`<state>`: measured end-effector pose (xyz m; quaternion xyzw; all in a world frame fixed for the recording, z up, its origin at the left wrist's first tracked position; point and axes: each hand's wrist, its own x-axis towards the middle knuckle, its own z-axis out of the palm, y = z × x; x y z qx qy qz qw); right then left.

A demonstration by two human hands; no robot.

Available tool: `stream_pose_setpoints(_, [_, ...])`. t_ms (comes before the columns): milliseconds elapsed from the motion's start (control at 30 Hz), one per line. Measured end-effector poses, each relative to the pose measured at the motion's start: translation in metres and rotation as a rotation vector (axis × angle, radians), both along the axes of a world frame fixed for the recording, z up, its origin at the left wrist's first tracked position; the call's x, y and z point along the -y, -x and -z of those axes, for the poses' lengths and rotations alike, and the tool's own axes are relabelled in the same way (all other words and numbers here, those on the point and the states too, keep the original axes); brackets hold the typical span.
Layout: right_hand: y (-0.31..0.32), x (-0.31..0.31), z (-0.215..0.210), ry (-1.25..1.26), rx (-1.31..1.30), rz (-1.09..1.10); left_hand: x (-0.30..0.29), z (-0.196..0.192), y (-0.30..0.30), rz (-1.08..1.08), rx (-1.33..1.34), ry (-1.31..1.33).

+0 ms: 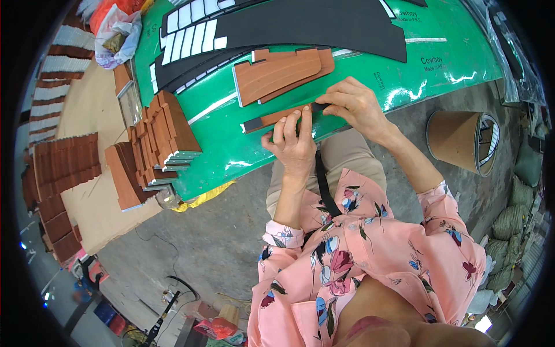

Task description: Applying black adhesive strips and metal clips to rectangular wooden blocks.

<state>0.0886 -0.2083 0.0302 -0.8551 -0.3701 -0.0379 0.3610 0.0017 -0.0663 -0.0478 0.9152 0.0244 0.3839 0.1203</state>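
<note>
A narrow brown wood-grain strip [270, 120] with dark ends lies near the front edge of the green table cover [231, 165]. The fingers of my left hand [293, 144] are bent over it and grip its middle. My right hand [354, 105] is closed in a pinch at the strip's right end, on a small black piece [319, 106]. Whether that piece is joined to the strip I cannot tell. Just beyond my hands, two wider brown wood-grain pieces [280, 76] lie overlapped.
Large black sheets [312, 29] with white strips lie across the back of the table. Stacked brown pieces [165, 130] stand at the left, near a brown board [107, 217] carrying more. A plastic bag [118, 37] is at the far left. A round brown drum [454, 139] stands right.
</note>
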Motion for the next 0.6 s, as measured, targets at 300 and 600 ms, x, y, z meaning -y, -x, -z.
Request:
stream_pose_setpoints(300, [-0.0015,-0.0015,0.0046,-0.002,0.004,0.008,-0.0003,-0.0005,0.0006,0.004,-0.008,0.001])
stream_pose_setpoints(600, [-0.0021,-0.0021,0.0055,0.006,0.013,0.004,0.0001,-0.0003,0.0008,0.003,-0.011,0.006])
